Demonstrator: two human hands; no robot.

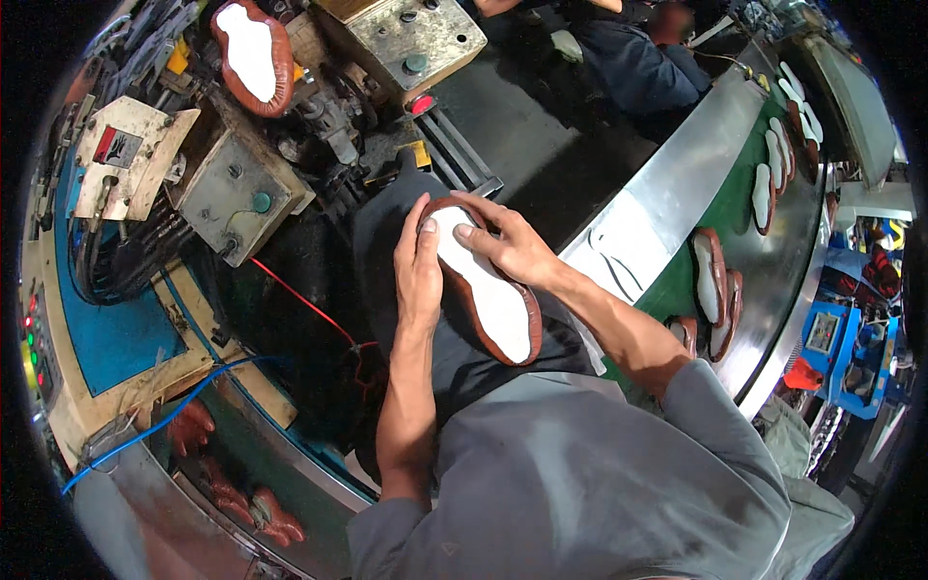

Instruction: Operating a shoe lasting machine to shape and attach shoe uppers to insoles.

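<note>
A brown shoe upper (493,300), its leather edge gathered around a white insole, lies bottom side up above my lap. My left hand (418,275) is closed along its left edge near the far end, with the thumb on the white insole. From the right, my right hand (507,242) grips the same end, its thumb pressed on the insole and its fingers over the far rim. The upper's wider near end points toward me and is free of both hands. The underside is hidden.
Another upper (287,63) sits bottom up on the machine at upper left, beside worn control boxes (237,198). More uppers (709,275) rest along the green conveyor (667,290) at right. Brown pieces (275,517) lie at lower left. A person (643,63) is at the top.
</note>
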